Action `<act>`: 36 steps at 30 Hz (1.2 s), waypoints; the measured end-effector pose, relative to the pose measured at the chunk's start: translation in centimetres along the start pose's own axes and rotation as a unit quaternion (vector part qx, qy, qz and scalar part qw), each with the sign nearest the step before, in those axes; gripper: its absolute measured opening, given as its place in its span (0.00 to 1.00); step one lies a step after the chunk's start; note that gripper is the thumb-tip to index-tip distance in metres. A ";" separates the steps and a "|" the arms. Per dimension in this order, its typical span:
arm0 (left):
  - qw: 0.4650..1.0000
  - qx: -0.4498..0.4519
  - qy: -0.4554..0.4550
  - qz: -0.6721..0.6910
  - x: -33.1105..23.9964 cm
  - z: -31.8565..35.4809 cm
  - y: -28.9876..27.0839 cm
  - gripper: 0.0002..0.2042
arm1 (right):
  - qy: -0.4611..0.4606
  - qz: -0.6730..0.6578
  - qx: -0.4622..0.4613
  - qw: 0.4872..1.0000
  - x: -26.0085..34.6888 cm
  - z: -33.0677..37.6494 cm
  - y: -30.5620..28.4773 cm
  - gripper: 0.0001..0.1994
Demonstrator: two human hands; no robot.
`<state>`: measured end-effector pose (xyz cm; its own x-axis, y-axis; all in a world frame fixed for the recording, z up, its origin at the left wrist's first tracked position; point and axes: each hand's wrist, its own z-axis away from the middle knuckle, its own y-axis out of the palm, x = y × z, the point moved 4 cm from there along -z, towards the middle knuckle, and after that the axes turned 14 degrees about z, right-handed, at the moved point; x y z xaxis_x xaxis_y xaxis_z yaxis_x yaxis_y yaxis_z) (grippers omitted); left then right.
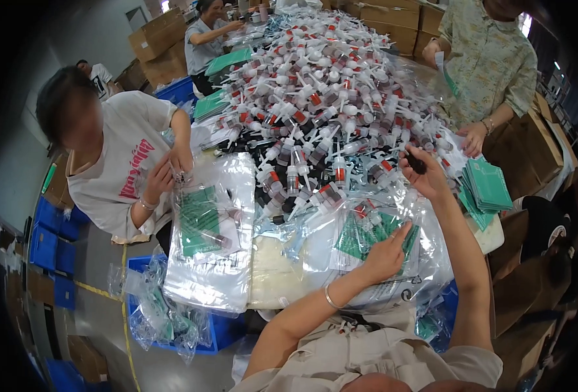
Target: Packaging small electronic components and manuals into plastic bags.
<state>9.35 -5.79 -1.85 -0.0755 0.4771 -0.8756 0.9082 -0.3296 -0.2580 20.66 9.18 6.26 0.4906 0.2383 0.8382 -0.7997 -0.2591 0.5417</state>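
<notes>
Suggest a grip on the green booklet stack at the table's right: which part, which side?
Likely best: the right edge of the green booklet stack, fingers above and below, coming from the right. The booklets are flat, and that edge faces away from the heaped bottles; the left side lies nearer the heap and the person's right hand.

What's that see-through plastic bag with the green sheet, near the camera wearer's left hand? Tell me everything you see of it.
The clear, glossy plastic bag looks thin and wrinkled, with bright glare and small dark markings low down. It lies roughly flat at the near side of the table. A green rectangular printed sheet and a small clear bottle with red show at it; whether both are inside is unclear. The wearer's left hand appears to rest on it, fingers pointing away. More clear film seems to lie beneath.
</notes>
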 end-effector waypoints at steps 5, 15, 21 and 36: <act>1.000 -0.001 0.013 0.017 0.1 0.2 0.2 0.32 | 0.028 0.218 0.069 0.973 -3.2 -4.7 6.6 0.12; 0.999 0.018 0.002 0.033 -0.3 0.3 0.2 0.30 | -0.241 0.732 0.082 0.632 -5.9 -13.9 17.5 0.12; 0.999 0.026 -0.018 0.025 -0.1 0.4 0.1 0.31 | -0.295 0.869 0.237 0.318 -8.3 -13.3 17.5 0.10; 0.999 0.040 -0.031 0.015 0.2 0.3 0.5 0.32 | -0.286 0.922 0.114 0.236 -7.2 -4.8 10.4 0.22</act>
<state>9.62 -6.14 -2.25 -0.0767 0.4166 -0.9059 0.8751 -0.4073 -0.2614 7.14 9.27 5.57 -0.6002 -0.6242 -0.5001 0.1698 0.5116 -0.8423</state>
